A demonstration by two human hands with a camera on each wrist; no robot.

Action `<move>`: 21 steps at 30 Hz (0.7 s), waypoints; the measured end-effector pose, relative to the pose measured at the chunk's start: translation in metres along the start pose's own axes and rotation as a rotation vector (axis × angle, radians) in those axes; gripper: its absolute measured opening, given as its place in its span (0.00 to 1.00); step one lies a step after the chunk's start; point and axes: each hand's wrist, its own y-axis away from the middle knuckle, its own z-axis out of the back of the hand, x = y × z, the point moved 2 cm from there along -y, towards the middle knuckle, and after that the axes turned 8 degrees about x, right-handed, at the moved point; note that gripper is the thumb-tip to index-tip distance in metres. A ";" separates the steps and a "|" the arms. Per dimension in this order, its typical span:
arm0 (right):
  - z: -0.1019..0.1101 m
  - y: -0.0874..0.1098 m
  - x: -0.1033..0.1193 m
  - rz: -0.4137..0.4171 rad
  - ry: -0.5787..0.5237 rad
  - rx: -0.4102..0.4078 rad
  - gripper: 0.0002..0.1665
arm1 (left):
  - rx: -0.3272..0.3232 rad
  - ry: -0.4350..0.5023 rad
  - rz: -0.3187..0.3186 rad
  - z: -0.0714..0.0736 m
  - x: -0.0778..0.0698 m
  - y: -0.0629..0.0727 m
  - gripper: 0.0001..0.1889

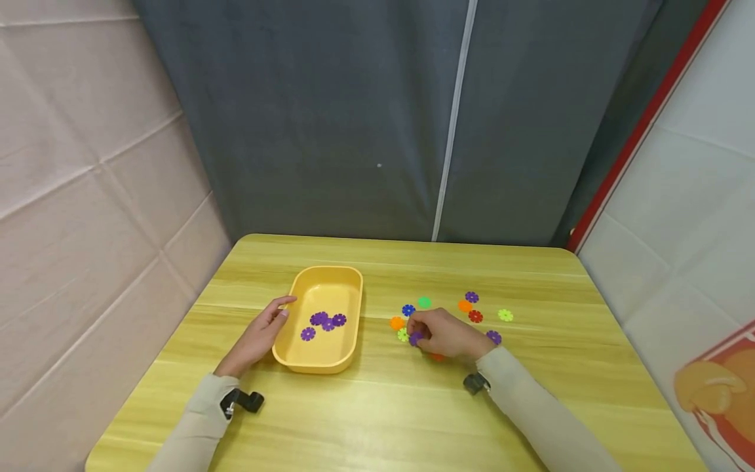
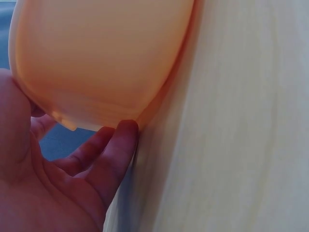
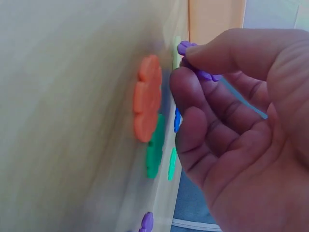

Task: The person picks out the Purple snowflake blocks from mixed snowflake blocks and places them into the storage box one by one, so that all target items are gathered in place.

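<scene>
A yellow plastic tray [image 1: 356, 314] stands on the table with several purple flower-shaped discs [image 1: 308, 334] inside. At its left side my left hand [image 1: 258, 335] holds the rim; in the left wrist view the thumb lies at the edge and the fingertips [image 2: 126, 129] touch the outer wall. To the right of the tray, my right hand [image 1: 445, 333] pinches a purple flower-shaped disc [image 3: 207, 75] between thumb and fingers, just above the table. Around that hand lie loose discs: orange [image 1: 397, 323], blue [image 1: 409, 310], green [image 1: 425, 302] and yellow-green [image 1: 403, 335]. An orange-red disc [image 1: 437, 357] is partly hidden beneath it.
Farther right are a red disc [image 1: 475, 316], another orange disc [image 1: 465, 306], a yellow-green disc [image 1: 505, 315] and two purple discs [image 1: 472, 297]. A dark curtain [image 1: 342, 131] hangs behind the wooden table [image 1: 389, 419]; pale walls flank it.
</scene>
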 end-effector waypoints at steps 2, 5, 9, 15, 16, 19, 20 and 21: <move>0.000 -0.001 0.000 0.010 0.002 -0.010 0.13 | 0.001 -0.001 0.001 0.000 0.000 0.000 0.27; 0.001 -0.003 0.002 0.016 -0.010 -0.026 0.13 | -0.001 -0.004 -0.003 0.000 -0.001 0.001 0.26; 0.004 -0.005 0.007 0.043 -0.026 -0.046 0.13 | -0.005 -0.005 -0.010 -0.001 -0.002 0.000 0.26; 0.007 -0.007 0.017 0.062 -0.061 -0.073 0.14 | -0.006 -0.001 -0.002 -0.001 -0.001 -0.001 0.26; 0.008 -0.007 0.020 0.062 -0.067 -0.080 0.14 | -0.006 -0.003 -0.001 -0.001 -0.001 -0.001 0.26; 0.011 -0.009 0.029 0.065 -0.082 -0.099 0.15 | -0.003 -0.003 -0.001 -0.001 -0.001 -0.001 0.26; 0.012 -0.011 0.031 0.070 -0.081 -0.104 0.14 | -0.004 -0.005 -0.001 -0.001 -0.001 -0.001 0.26; 0.013 -0.012 0.033 0.074 -0.077 -0.107 0.14 | -0.005 -0.006 0.000 -0.001 -0.001 0.000 0.26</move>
